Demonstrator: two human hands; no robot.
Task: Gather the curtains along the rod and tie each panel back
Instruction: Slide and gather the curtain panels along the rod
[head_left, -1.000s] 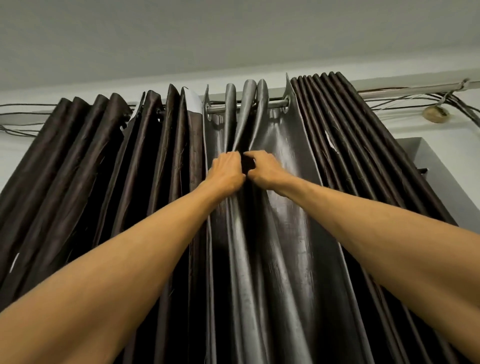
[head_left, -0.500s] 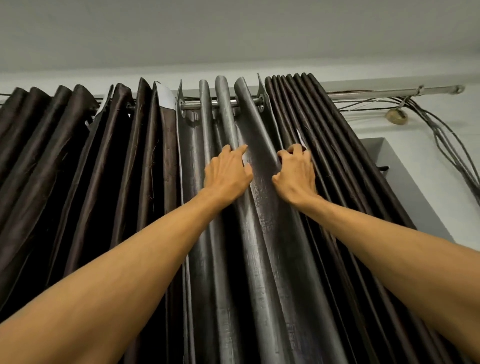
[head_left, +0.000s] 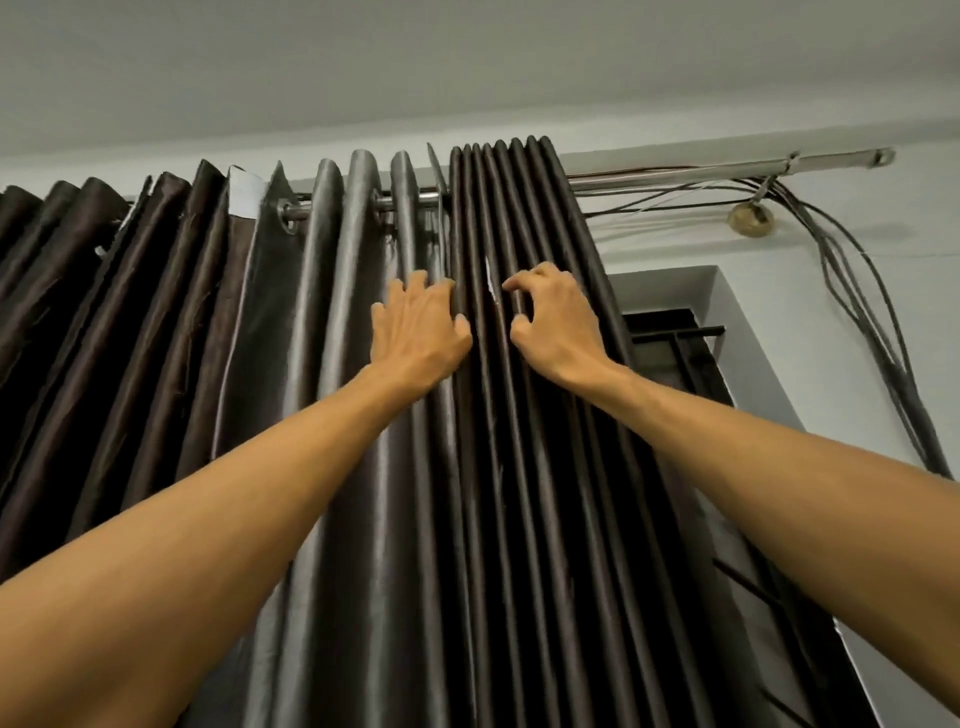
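While two bare forearms are rising from the lower corners of the view and converging toward the middle, the left hand (head_left: 421, 338) is lying flat and wide against the curtains. Its fingers are straight and spread over the rightmost fold of the grey panel (head_left: 358, 364), and its thumb is touching the edge of the dark panel (head_left: 524, 218) just beside it. The right hand (head_left: 558, 327) is sitting a little to the right at about the same height, its fingers bent into a claw, with forefinger and thumb curling round one narrow pleat of the dark panel and holding it. That dark panel is hanging in a tight bunch of slim pleats, pressed close together and touching the grey panel's right edge. The grey panel is hanging in looser, broader folds, with a metal grommet (head_left: 285, 224) showing near its left edge where the rod (head_left: 727, 169) is passing through. Left of it, a brown panel (head_left: 130, 291) is spreading out in wide folds to the frame's edge, with a white patch (head_left: 247, 196) showing at the top where the two panels are meeting. Past the bunched pleats the rod is running on bare to the right, and a bundle of cables (head_left: 852, 291) is trailing along it and drooping down the wall. Behind the right hand a window recess (head_left: 670, 288) is opening in the pale wall, with dark bars (head_left: 675, 335) crossing it. Above everything the plain ceiling (head_left: 467, 67) is stretching across.
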